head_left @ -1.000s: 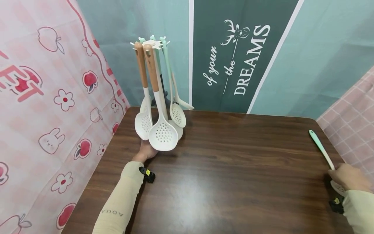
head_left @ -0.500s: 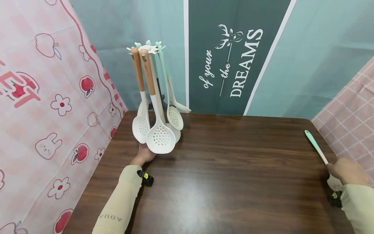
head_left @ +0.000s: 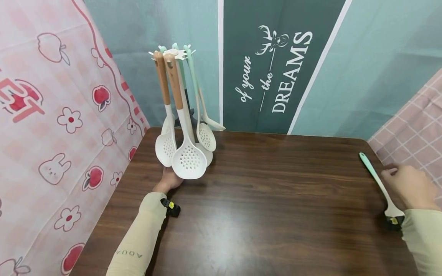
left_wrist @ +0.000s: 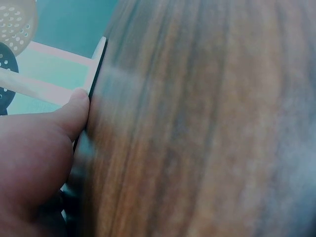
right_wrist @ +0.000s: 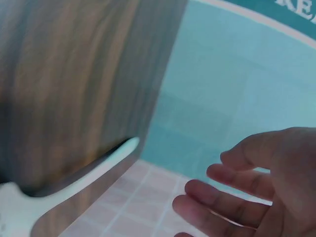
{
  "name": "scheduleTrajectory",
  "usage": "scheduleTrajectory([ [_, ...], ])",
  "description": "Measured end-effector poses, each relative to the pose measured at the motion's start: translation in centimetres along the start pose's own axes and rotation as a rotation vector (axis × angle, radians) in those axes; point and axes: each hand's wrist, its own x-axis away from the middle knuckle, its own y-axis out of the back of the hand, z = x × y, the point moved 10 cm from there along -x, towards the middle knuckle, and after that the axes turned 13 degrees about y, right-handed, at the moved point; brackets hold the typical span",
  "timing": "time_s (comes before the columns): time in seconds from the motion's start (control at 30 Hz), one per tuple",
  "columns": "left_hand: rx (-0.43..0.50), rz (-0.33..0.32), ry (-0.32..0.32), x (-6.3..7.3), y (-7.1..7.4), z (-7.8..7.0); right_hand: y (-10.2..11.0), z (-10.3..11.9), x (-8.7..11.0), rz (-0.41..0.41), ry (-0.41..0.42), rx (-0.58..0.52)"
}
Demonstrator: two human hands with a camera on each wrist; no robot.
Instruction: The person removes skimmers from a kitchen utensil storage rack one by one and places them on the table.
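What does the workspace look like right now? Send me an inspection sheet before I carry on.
Surface: brown wood-grain table, with a glare patch near the front.
Job's things: utensil rack upright at the far left, hung with several utensils, including a wooden-handled slotted ladle at the front; mint-handled turner lying at the right, its head partly hidden.
Clutter: nothing seen.
Hands: left hand at the rack's base, thumb touching it, other fingers hidden; right hand beside the turner, fingers loosely curled, holding nothing.
Cables: nothing seen.
Surroundings: pink fruit-print cloth left, teal cloth behind, pink grid-patterned covering right.
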Motion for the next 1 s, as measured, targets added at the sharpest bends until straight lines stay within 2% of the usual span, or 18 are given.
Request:
scheduleTrajectory([
  [0.1,-0.031,0.019,0.020,-0.1,-0.2,0.3,1.0,1.9,-0.5,-0.041,0.017,-0.025],
  [0.27,-0.004,0.018,0.032,-0.4,0.1,0.3,2.7,5.7,-1.2,-0.136,0.054,-0.109],
  [0.43,-0.004,0.016,0.039,-0.2,0.4,0.1,4.3,8.5,-1.9,-0.237,0.097,-0.179],
  [0.77,0.023,0.010,0.040,-0.2,0.5,0.1,6.1,11.6,-3.1,-0.292,0.141,-0.209],
  [1.0,0.024,0.015,0.041,-0.1,0.5,-0.1,7.0,14.1,-3.9,-0.297,0.167,-0.341],
])
